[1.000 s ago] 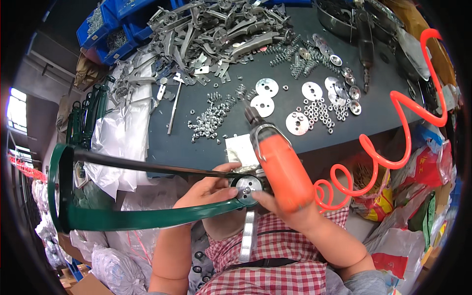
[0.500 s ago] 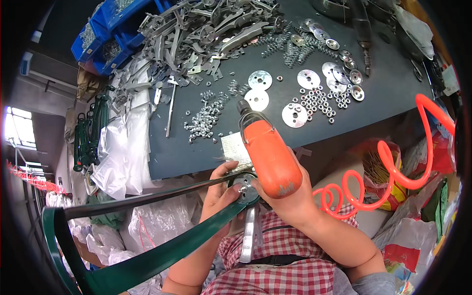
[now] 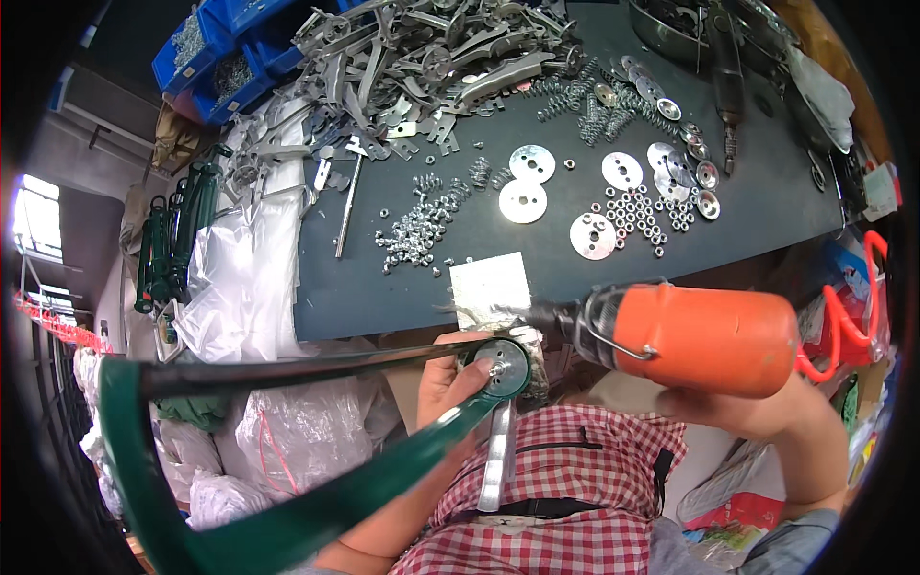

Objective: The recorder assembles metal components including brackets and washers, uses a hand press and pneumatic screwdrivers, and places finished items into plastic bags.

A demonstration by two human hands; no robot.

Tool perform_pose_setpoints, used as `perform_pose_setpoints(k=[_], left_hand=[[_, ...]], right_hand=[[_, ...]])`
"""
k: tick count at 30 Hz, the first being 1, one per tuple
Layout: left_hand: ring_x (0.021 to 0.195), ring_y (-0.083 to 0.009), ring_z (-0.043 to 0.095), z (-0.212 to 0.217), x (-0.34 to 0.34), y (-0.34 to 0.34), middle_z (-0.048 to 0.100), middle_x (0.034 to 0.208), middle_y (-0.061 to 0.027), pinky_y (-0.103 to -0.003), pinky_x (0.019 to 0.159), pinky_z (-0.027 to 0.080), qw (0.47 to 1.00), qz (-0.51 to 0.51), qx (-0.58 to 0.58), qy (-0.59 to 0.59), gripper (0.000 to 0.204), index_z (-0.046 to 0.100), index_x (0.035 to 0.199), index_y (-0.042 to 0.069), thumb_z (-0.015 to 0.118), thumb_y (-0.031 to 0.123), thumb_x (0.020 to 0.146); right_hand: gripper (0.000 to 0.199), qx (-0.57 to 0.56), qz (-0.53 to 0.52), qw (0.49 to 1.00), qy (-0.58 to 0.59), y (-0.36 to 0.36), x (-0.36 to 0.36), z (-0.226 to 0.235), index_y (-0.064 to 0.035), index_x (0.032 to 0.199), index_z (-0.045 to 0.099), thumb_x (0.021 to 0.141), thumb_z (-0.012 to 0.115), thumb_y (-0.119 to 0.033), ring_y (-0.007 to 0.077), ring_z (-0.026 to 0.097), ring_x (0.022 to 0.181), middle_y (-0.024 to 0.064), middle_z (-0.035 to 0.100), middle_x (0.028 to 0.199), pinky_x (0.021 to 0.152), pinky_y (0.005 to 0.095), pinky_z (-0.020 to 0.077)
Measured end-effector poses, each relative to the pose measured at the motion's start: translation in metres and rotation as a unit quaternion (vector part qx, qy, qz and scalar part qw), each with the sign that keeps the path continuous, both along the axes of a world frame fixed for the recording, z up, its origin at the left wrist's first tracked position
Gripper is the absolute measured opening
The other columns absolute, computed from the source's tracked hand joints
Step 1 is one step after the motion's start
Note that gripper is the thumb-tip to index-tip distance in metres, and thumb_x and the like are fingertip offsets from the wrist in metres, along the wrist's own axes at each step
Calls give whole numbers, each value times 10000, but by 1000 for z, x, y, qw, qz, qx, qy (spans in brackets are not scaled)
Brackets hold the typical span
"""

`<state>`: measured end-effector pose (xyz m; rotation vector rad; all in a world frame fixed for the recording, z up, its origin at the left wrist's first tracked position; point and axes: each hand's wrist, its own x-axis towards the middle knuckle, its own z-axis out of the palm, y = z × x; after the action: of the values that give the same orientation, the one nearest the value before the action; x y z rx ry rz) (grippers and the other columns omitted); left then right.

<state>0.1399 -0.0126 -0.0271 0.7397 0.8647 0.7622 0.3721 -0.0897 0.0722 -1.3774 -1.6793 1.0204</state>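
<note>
My right hand [image 3: 757, 407] grips an orange air-powered driver [image 3: 704, 335], lying sideways with its tip [image 3: 537, 314] near the round green hub [image 3: 503, 367] of a green metal frame [image 3: 316, 498]. My left hand [image 3: 450, 379] holds that hub, thumb against its edge. A black bar [image 3: 287, 367] and a green arm run from the hub to the left, and a silver flat strip [image 3: 496, 455] hangs down from it over my red checked shirt.
A dark workbench [image 3: 767, 216] carries round metal discs [image 3: 522, 201], heaps of nuts [image 3: 412, 235], springs [image 3: 565, 91] and a pile of grey metal parts [image 3: 431, 53]. Blue bins [image 3: 225, 48] stand at the far left. An orange coiled hose [image 3: 848, 316] hangs right. Plastic bags [image 3: 240, 278] lie left.
The orange driver has swung from upright over the hub to lying sideways on the right. The green frame has shifted right and up with my left hand.
</note>
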Motion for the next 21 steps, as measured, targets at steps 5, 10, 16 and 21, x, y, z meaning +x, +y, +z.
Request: perform_pose_setpoints(k=[5, 10, 16, 21], left_hand=[[759, -91, 578, -15, 1, -7, 582, 933, -59, -211, 606, 480, 998, 27, 34, -41, 263, 476, 1100, 70, 481, 65, 837], [888, -124, 565, -13, 5, -9, 563, 1008, -87, -269, 782, 473, 997, 43, 6, -69, 270, 481, 1116, 30, 483, 17, 846], [1016, -178, 517, -21, -2, -14, 556, 1085, -77, -378, 844, 439, 990, 3, 139, -12, 370, 466, 1166, 71, 566, 235, 850], [972, -174, 536, -7, 12, -19, 559, 1033, -63, -349, 805, 454, 992, 31, 101, -74, 280, 514, 1091, 67, 573, 200, 852]], right_hand=[[377, -89, 14, 996, 8, 5, 0, 18, -50, 1090, 572, 739, 681, -135, 262, 597, 929, 111, 603, 1051, 809, 343, 463], [431, -324, -21, 945, -46, 32, -8, 58, -48, 1083, 585, 671, 703, -91, 276, 615, 874, 133, 632, 960, 788, 326, 469], [308, -338, 67, 892, -293, 66, -34, 92, -48, 975, 602, 738, 639, -241, 314, 614, 676, 143, 627, 718, 622, 366, 489], [297, -195, 146, 899, -364, 77, -52, 118, -12, 862, 601, 762, 594, -291, 327, 607, 696, 164, 610, 677, 646, 394, 483]])
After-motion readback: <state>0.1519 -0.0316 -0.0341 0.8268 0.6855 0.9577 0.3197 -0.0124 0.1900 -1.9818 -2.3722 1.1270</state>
